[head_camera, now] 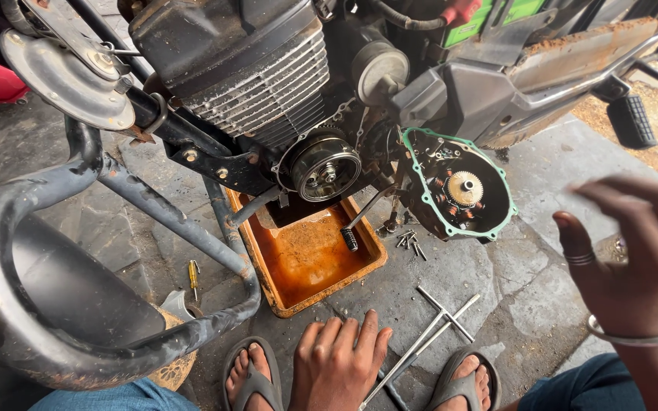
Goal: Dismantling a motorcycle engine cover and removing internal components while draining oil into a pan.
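The engine side cover (457, 190), green gasket round its rim and a brass-coloured gear inside, hangs off the motorcycle engine (260, 84) just right of the exposed round rotor (321, 169). The right hand (634, 259) is raised near it, right of the cover and apart from it, fingers spread and loose, holding nothing; it is blurred, so its exact pose is hard to read. The left hand (340, 361) rests low at the near edge between the sandalled feet, fingers bent down against the ground or knee, gripping nothing. Judged step: cover is off, the case stands open for inspection. A next move would need a steady grip on the cover, kept off the gasket. Below the rotor sits an oil drain tray (306, 266) holding brown oil. Loose bolts (411, 243) lie right of the tray. T-handle wrenches (436, 327) lie nearer, by the right foot. A yellow screwdriver (193, 275) lies left.
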